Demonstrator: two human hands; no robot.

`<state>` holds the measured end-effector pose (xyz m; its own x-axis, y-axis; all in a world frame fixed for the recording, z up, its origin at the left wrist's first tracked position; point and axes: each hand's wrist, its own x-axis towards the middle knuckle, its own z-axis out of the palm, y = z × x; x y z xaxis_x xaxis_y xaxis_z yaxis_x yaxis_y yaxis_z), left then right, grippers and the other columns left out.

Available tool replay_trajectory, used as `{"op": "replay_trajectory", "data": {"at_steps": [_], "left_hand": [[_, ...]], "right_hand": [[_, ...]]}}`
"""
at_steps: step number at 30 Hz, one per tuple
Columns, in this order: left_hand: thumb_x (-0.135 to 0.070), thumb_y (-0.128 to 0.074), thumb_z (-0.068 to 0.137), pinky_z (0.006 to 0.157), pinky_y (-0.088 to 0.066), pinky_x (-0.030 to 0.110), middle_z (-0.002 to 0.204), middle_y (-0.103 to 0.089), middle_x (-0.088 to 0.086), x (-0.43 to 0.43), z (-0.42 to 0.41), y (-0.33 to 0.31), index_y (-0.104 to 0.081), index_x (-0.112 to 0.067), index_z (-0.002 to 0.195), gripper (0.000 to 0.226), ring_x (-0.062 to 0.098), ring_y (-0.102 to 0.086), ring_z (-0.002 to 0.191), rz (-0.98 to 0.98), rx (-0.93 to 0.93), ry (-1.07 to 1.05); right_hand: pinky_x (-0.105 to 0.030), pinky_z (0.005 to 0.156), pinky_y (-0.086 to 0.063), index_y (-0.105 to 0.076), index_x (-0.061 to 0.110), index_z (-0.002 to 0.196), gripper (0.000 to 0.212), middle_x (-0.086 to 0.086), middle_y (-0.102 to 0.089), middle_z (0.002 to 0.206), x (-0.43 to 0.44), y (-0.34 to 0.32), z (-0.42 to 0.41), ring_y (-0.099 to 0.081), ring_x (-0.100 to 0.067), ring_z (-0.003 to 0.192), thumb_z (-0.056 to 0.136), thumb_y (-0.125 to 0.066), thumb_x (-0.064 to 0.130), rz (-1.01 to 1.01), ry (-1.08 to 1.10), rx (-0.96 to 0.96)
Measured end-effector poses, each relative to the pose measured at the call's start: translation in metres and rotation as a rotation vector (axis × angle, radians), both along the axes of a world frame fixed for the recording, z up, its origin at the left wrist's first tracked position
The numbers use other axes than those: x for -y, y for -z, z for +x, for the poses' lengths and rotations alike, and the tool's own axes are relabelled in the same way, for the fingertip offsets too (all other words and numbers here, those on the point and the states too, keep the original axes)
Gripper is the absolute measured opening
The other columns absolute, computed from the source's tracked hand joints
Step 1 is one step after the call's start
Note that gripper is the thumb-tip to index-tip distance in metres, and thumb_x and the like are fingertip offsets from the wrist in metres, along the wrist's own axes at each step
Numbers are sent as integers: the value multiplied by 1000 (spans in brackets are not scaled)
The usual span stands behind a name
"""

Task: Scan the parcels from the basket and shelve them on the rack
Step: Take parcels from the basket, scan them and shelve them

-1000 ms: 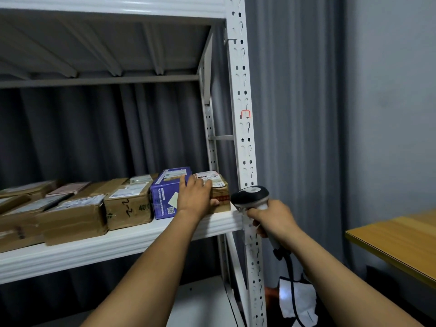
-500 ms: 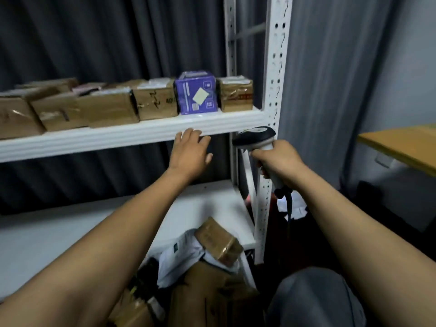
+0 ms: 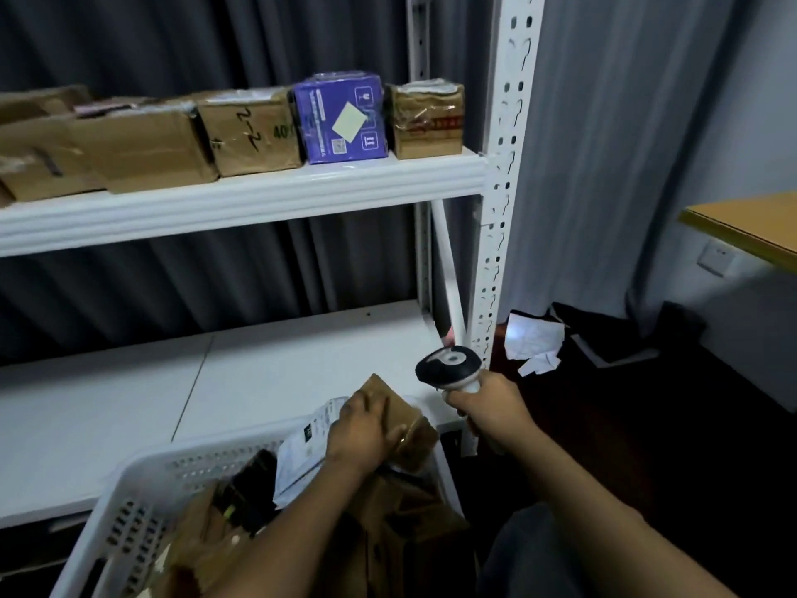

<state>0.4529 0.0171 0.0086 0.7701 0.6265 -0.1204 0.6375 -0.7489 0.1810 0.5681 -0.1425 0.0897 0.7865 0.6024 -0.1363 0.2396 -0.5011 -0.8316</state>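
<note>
Now, left hand (image 3: 360, 429): reached down into the basket, fingers curled over the top of the small brown parcel (image 3: 405, 418), gripping it.
Small brown parcel: tilted, at the far right corner of the basket, resting against the rim, tape glinting on its near edge.
Right hand (image 3: 489, 403): closed round the handle of the scanner (image 3: 448, 369), held just right of the parcel.
Scanner: dark head with a pale top, over the front right corner of the lower shelf (image 3: 258, 381), close to the rack's upright.
Basket (image 3: 181, 463): white, perforated wall, in front of the lower shelf; holds brown cartons, a white mailer (image 3: 302, 451) and a dark item (image 3: 252, 485) too dim to identify.
Rack (image 3: 500, 187): white, slotted upright at the right.
Upper shelf (image 3: 241, 200): row of parcels along the front edge: plain cartons (image 3: 142, 148) at left, then a marked carton (image 3: 250, 131) with handwriting, then the purple box (image 3: 340, 118), then a taped brown box (image 3: 427, 120) nearest the upright; neighbours touching or nearly so.
Curtain (image 3: 172, 45): dark grey, behind the rack.
Table (image 3: 746, 226): wooden edge at far right, wall socket (image 3: 716, 256) beneath.
Floor: crumpled white paper (image 3: 534, 343) beside the upright's foot.
</note>
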Motion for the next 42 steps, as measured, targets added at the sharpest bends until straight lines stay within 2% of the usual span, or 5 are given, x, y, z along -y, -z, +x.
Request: {"op": "replay_trajectory", "data": {"at_steps": [15,24,30,37,42], "left_hand": [[-61,-54,85,110,-30,45,155,3,19,33,41,37,-2,-37,151,88,45,-28,134,-386,248,-510],[-32,-66,87,97,-41,29,130,-49,-4,24,0,11,-45,-29,139,57,23,-50,123,-728,877,-673],[-36,-56,93,99,-49,46,128,-62,2,16,-28,-18,-58,-32,126,33,18,-60,114,-939,1196,-622],[-39,-51,96,103,-45,49,128,-62,-4,31,-49,-38,-59,-43,119,25,14,-57,120,-953,1152,-478],[-24,-43,102,107,-38,20,143,-42,-17,25,-68,-35,-34,-48,134,41,1,-41,130,-661,942,-336]], "right_hand": [[-22,58,-45,-69,8,91,20,-9,-70,86,-9,36,36,-64,-20,73,81,-72,25,31,93,-90],[-27,51,-47,-67,2,87,8,-12,-64,68,-19,29,32,-59,-20,55,86,-68,11,333,73,-376],[-30,61,-52,-64,3,91,7,-18,-61,79,-30,25,18,-61,-22,66,90,-64,9,556,65,-684],[-32,65,-55,-62,14,78,18,-7,-69,79,-36,21,-1,-68,-23,69,82,-64,31,643,-82,-1105],[-35,69,-52,-63,13,82,21,-7,-68,79,-41,24,-9,-68,-20,73,79,-64,34,651,-120,-1046]]}}
